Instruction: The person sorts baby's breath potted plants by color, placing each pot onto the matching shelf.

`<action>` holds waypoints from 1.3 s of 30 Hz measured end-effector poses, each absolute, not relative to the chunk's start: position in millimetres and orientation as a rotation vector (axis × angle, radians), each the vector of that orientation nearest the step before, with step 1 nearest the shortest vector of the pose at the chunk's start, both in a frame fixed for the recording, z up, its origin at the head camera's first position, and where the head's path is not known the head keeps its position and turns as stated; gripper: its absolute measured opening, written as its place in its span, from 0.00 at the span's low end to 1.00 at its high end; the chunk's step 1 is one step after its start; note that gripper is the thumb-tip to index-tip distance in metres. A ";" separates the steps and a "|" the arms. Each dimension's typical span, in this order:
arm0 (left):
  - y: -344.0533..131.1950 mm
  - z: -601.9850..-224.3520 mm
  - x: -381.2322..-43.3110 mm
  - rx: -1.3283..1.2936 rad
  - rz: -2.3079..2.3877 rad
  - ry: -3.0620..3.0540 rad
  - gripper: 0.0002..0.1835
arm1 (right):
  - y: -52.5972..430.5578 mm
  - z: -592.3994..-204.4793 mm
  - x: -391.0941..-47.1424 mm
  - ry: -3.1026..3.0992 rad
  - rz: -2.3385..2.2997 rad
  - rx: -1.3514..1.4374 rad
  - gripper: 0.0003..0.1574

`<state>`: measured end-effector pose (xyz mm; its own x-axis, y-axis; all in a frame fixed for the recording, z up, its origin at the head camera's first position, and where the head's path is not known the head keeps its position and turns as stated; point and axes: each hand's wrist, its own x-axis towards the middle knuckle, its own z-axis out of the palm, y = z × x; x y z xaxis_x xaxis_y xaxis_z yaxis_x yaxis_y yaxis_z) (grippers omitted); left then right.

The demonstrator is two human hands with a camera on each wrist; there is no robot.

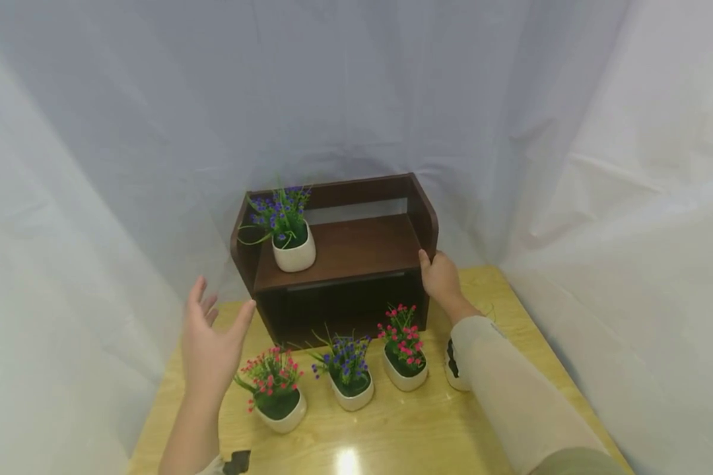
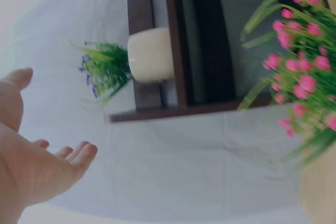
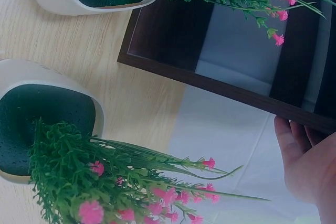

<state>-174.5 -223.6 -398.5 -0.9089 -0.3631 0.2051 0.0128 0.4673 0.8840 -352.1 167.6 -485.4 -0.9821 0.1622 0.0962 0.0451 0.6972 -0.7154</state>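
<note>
A dark brown two-tier desk shelf (image 1: 362,245) stands at the back of the table. My right hand (image 1: 443,278) grips its right side panel, thumb at the front edge; in the right wrist view the fingers (image 3: 286,137) lie against the panel's outer side. Raised at the shelf's left, my left hand (image 1: 210,346) holds nothing, its fingers and thumb spread. On the upper board, at the left end, sits a white pot of purple flowers (image 1: 294,256). The lower compartment (image 1: 344,305) is dark.
On the table (image 1: 416,432), before the shelf, stand a pink-flowered pot (image 1: 282,415), a purple-flowered pot (image 1: 353,396) and another pink-flowered pot (image 1: 405,376). One more pot (image 1: 453,377) is partly hidden by the right sleeve. Pale sheeting (image 1: 356,86) hangs behind and at both sides.
</note>
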 end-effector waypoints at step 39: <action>-263.4 -606.1 -70.0 0.691 -1.428 -2.579 0.66 | 167.2 -486.3 -354.7 -2.724 1.158 -0.162 0.39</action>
<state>-70.0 -263.4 -606.1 -0.8899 -0.4407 -0.1180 -0.3338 0.4527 0.8268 -354.7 167.2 -486.3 -0.9785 0.1683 0.1193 0.0309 0.6914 -0.7218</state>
